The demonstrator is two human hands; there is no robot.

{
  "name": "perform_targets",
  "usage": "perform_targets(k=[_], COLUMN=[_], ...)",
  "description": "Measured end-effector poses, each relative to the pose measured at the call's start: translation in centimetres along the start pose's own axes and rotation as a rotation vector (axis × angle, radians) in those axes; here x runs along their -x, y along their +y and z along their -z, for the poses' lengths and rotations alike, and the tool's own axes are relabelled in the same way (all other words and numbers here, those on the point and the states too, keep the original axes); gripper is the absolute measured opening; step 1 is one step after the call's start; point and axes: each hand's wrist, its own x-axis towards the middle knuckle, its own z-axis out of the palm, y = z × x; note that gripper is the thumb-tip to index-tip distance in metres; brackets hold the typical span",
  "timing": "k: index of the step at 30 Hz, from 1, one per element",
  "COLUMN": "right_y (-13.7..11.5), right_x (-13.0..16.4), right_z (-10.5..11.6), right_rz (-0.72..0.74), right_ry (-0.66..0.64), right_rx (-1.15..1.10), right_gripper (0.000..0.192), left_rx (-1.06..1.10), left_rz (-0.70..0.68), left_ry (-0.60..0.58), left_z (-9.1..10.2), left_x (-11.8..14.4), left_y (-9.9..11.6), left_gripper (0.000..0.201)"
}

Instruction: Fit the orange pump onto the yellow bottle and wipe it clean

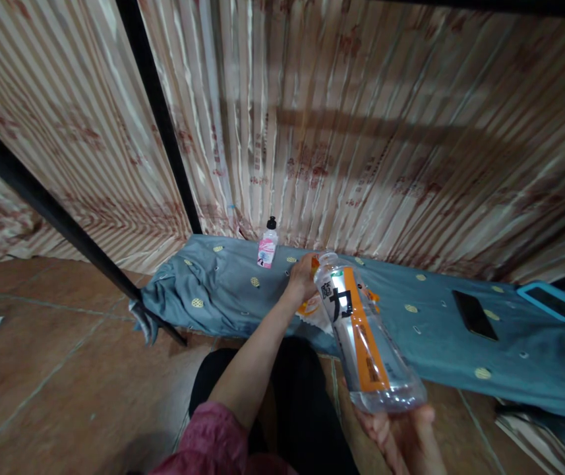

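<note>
A large clear plastic bottle with an orange and silver label is tilted in front of me, its uncapped-looking neck pointing up and away. My right hand cradles its base from below. Beside the neck, my left hand is closed, with a small orange piece at its fingertips; I cannot make out its kind. An orange and white wrapper lies behind the bottle, which partly covers it. Further back stands a small bottle with a pink and white label and a black cap.
A long bench under grey-blue cloth runs in front of me. On its right lie a black phone and a blue-framed tablet-like thing. A striped curtain hangs behind. Black metal poles stand at the left.
</note>
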Motion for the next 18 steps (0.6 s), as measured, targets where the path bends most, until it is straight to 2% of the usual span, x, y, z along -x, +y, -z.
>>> perform_targets(k=[8, 18], right_y=[-0.2, 0.4], right_x=[0.2, 0.0], right_z=[-0.6, 0.6], right_rz=[-0.022, -0.064], right_ry=[0.049, 0.055], right_rx=[-0.022, 0.036], right_gripper=[0.064, 0.063], left_rx=[-0.054, -0.134], left_rz=[-0.017, -0.077], left_ry=[-0.031, -0.046], left_z=[0.4, 0.8], left_x=[0.1, -0.3], left_y=[0.4, 0.8], left_gripper=[0.033, 0.023])
